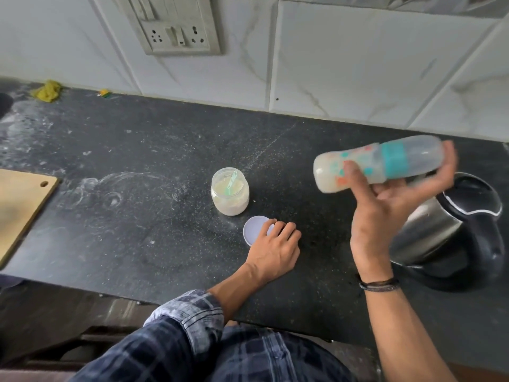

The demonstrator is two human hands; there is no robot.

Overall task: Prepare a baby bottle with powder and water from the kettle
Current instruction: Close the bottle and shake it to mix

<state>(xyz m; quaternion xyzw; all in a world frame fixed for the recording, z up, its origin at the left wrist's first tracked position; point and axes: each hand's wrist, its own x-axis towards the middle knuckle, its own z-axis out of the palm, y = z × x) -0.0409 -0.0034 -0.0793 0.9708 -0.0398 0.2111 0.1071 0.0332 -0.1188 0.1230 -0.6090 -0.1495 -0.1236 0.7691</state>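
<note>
My right hand [385,208] grips a baby bottle [377,164] that lies almost sideways in the air above the counter, blurred. The bottle has a teal ring and clear cap, and milky liquid sits in its base end. My left hand [272,249] rests on the black counter [124,172], its fingertips touching a round pale lid [254,230]. Just behind the lid stands an open glass jar of powder [230,191] with a green scoop inside. A steel kettle [451,230] with a black lid and handle stands at the right, partly behind my right hand.
A wooden cutting board [22,205] lies at the left edge. A yellow cloth [48,91] sits at the back left by the tiled wall. A switch and socket panel [176,26] is on the wall above. Powder smears mark the counter's left half.
</note>
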